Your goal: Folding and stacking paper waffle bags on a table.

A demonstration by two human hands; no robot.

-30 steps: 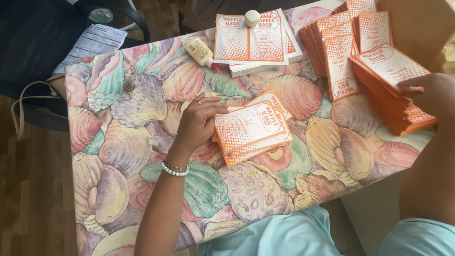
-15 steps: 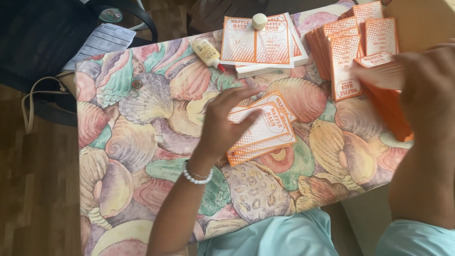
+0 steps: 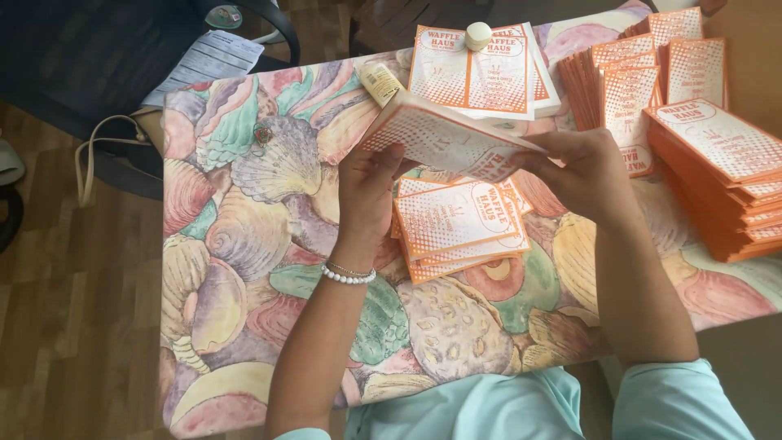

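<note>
Two hands hold one orange leaflet [image 3: 444, 138] above the table [image 3: 236, 244]; the left hand [image 3: 366, 191] pinches its near-left edge, the right hand [image 3: 582, 167] its right end, fingers closed on the paper. It hangs over a small pile [image 3: 460, 228], seemingly for folding.

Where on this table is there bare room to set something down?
Free: the shell-print cloth left of the left hand, and the near strip below the small leaflet pile. Crowded: the far edge and right side, filled by orange stacks.
</note>
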